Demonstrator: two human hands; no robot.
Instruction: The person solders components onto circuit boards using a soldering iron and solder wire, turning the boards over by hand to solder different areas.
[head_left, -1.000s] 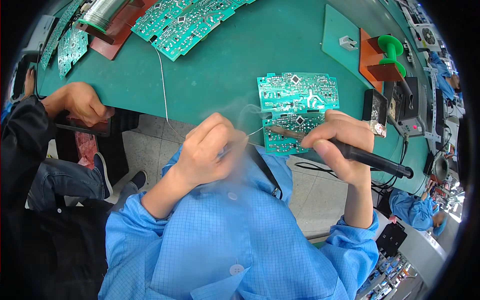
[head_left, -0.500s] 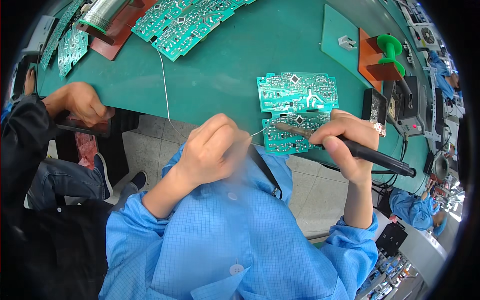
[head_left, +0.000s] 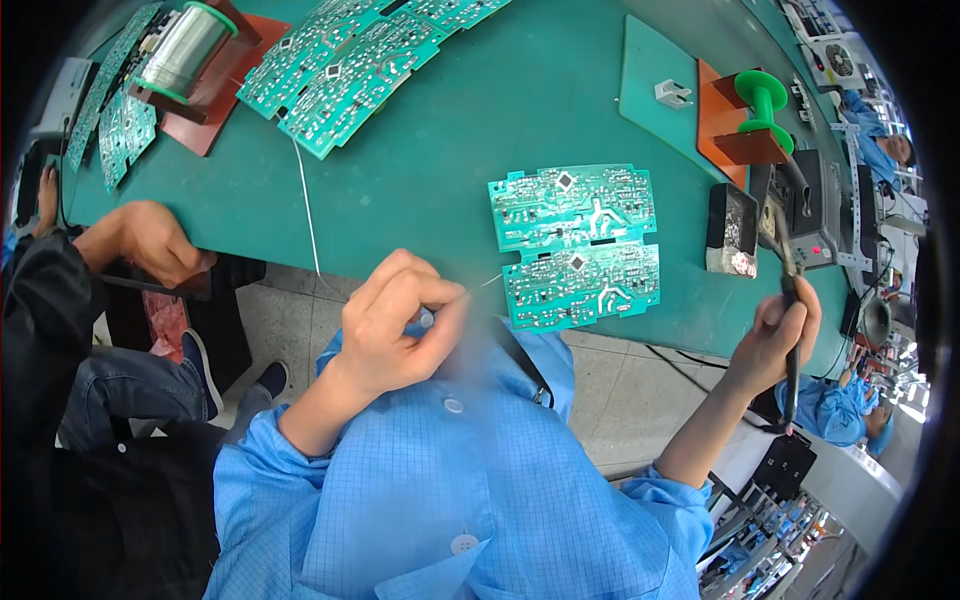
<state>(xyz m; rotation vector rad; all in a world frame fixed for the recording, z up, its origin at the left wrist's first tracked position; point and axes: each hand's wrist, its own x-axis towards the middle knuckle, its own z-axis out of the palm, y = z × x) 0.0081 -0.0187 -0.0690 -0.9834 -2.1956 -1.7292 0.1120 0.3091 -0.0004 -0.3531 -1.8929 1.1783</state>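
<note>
Pinched in my left hand [head_left: 400, 322] is a strand of solder wire [head_left: 308, 205]; its short free end sticks out toward the near edge of a green circuit board [head_left: 580, 247]. The board lies flat on the table, split by a slot into two linked halves, its soldered side up. At the right, my right hand [head_left: 775, 338] grips a black-handled soldering iron [head_left: 790, 265]. The iron is away from the board, and its tip end reaches the soldering station's holder [head_left: 772, 205], next to a small black box with solder scraps [head_left: 733, 225].
A solder spool [head_left: 185, 52] stands at far left beside more circuit boards [head_left: 365, 75]. A green spool on a stand [head_left: 762, 100] and a soldering station [head_left: 820, 215] are at the right. A co-worker's hand [head_left: 160, 243] rests at the left table edge.
My right hand has carried the soldering iron off the board, right to the holder. My left hand still pinches the solder wire, slightly lower and left. The view has shifted a little.
</note>
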